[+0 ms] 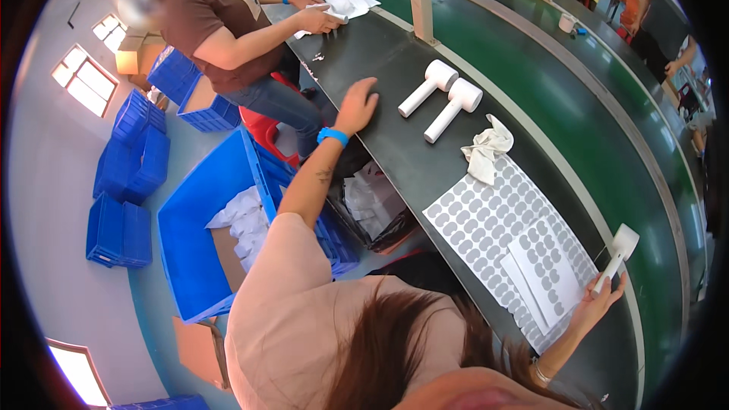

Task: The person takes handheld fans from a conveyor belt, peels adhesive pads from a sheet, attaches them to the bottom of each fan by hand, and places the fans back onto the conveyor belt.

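At the far right my right hand holds a white hair dryer by its slim handle, the round head pointing away from me. My left hand is empty, its fingers loosely curved over the near edge of the dark table. To the right of it lie two more white dryer-shaped pieces, one piece slightly behind the other piece. A crumpled whitish cloth touches the top of a sheet of grey stickers. Smaller sticker sheets lie on that sheet, beside my right hand.
A co-worker at the far left handles a white item over the table. The green conveyor runs behind a pale rail. Below my left arm stands a blue crate with white bags; several blue crates line the wall.
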### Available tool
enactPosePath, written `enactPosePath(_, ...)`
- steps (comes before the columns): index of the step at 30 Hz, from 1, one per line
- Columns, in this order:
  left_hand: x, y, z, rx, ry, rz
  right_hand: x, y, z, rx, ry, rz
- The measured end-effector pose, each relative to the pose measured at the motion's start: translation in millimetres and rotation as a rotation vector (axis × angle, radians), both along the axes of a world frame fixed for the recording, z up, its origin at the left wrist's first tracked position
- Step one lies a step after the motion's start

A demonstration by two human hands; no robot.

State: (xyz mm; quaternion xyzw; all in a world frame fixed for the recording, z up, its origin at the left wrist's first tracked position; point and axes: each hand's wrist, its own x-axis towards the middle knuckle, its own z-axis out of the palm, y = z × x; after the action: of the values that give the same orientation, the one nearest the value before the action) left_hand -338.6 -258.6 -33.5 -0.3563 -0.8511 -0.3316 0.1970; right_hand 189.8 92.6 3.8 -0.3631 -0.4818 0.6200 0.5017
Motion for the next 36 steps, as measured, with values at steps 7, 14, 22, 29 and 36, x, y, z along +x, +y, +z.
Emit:
enactPosePath(7, -93.4, -38.7, 142.8, 0.128, -0.207, 0.332, -7.2, -12.7, 12.1, 0.000, -0.026, -0.013)
enactPosePath(14, -186.2, -69.2, 237.1, -0.356, -0.282, 0.616, 1.3, 3.2, -0.8, 0.011, 0.002, -0.022)
enactPosePath(22, -147.8, -43.6, 154.5, -0.487, -0.363, 0.562, -8.4, -6.1, 5.1, 0.004, 0.045, -0.073)
enactPosePath(29, -139.8, -43.3, 140.6, -0.534, -0.306, 0.559, -12.2, -8.2, 8.0, 0.018, 0.057, -0.063)
enactPosePath(36, -86.9, -53.5, 112.1, -0.741, -0.325, 0.452, -1.7, -5.0, 11.4, 0.019, 0.025, -0.025)
